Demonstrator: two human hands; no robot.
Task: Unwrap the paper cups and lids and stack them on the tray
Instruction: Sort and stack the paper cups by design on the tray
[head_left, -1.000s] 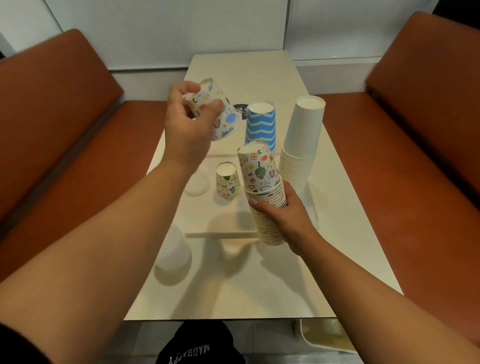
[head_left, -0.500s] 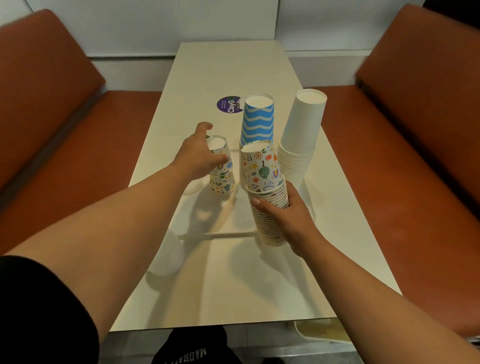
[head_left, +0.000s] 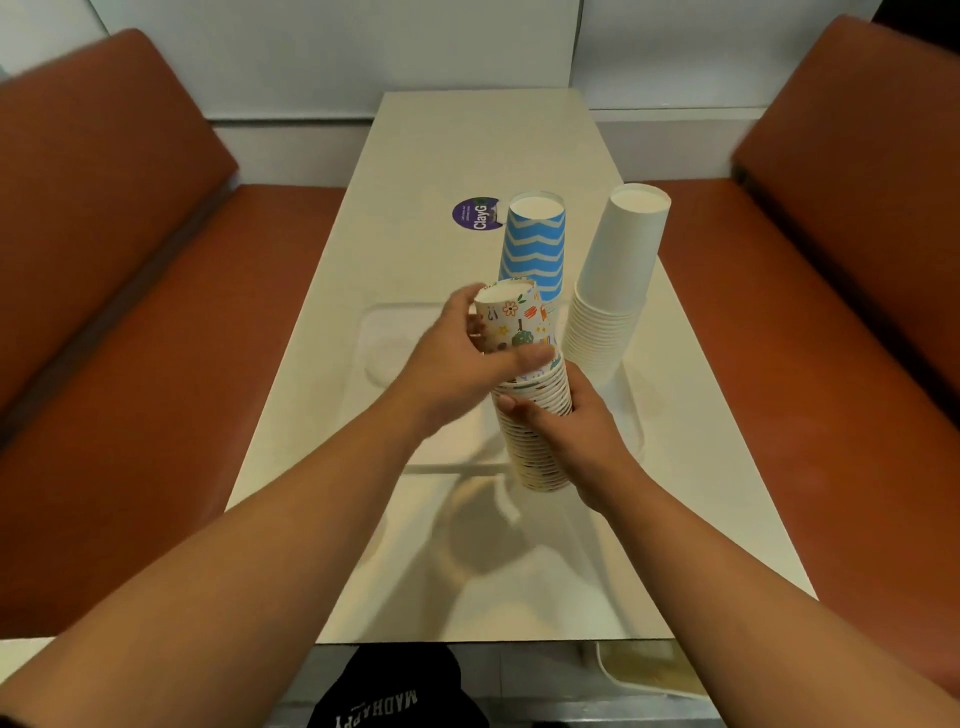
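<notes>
Patterned cup stack (head_left: 535, 415) held upright above the near edge of the tray (head_left: 374, 332), gripped low by right hand (head_left: 576, 441). Left hand (head_left: 467, 364) wrapped round the top cup (head_left: 514, 322) (nearest, so lifts straight up).

A long cream counter (head_left: 488, 156) runs between two rust-brown upholstered booth seats (head_left: 130, 291), ending at a pale panelled wall (head_left: 332, 52); a purple round sticker (head_left: 475, 214) marks its surface.
</notes>
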